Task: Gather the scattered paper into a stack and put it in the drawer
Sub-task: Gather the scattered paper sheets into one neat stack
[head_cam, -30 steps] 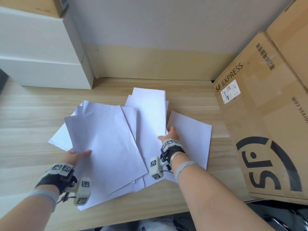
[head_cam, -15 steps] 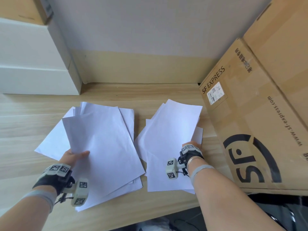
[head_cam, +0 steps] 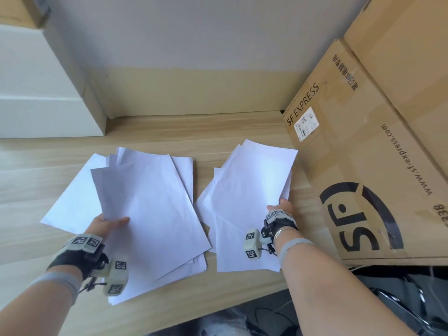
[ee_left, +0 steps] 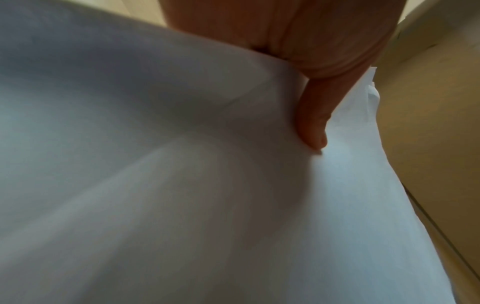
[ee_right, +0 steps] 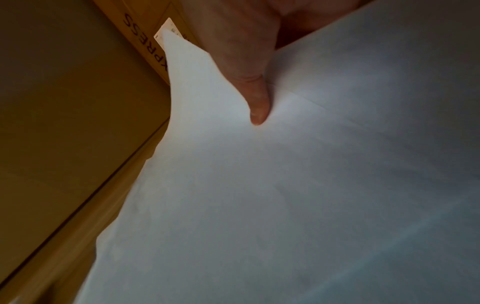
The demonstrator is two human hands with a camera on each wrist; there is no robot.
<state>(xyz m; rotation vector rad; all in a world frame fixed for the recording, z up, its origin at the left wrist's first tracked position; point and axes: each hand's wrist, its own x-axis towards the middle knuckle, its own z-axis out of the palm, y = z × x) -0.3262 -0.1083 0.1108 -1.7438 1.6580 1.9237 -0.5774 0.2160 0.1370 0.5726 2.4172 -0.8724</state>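
Note:
Two loose piles of white paper lie on the wooden desk (head_cam: 218, 127). My left hand (head_cam: 106, 224) pinches the left pile (head_cam: 150, 207) at its left edge, thumb on top and fingers hidden under the sheets; the left wrist view shows the thumb (ee_left: 311, 127) pressed on the paper (ee_left: 182, 185). My right hand (head_cam: 282, 207) pinches the right pile (head_cam: 249, 190) at its right edge, beside the cardboard box. In the right wrist view the thumb (ee_right: 257, 102) lies on the top sheet (ee_right: 285, 185). No drawer is in view.
A large SF Express cardboard box (head_cam: 363, 166) stands right against the right pile. White boxes (head_cam: 41, 93) stand at the back left against the wall. The desk's front edge runs just below both wrists, with dark objects on the floor beneath.
My right hand pulled several sheets to the right, splitting the overlapping spread into two separate piles with bare desk between them. The left hand kept its hold on the left pile.

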